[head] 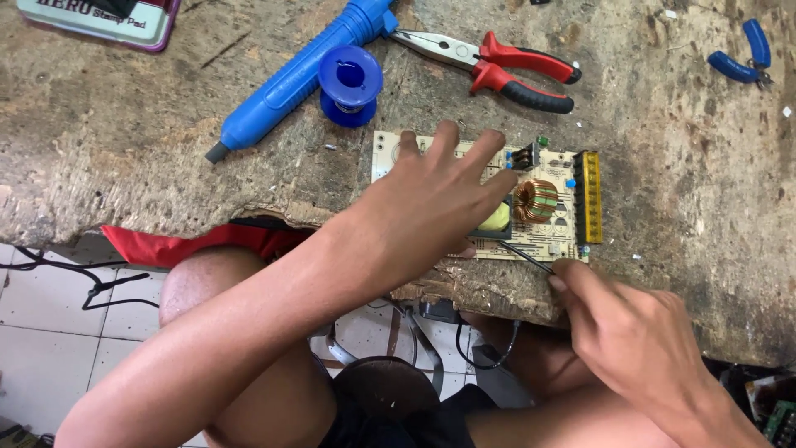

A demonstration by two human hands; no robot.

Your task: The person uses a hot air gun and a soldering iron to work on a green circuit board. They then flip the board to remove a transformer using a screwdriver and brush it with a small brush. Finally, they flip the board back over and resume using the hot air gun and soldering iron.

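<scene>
A beige circuit board lies near the front edge of a worn wooden workbench. It carries a copper coil, a yellow terminal strip and a yellow-topped part. My left hand lies flat on the board with fingers spread, covering its left half. My right hand is at the board's front right corner, pinching a thin black wire or probe whose tip reaches toward the yellow-topped part.
Behind the board lie a blue desoldering pump, a blue solder spool and red-handled long-nose pliers. Small blue-handled cutters sit far right, a boxed pad far left. My knees, cables and a tiled floor are below the bench.
</scene>
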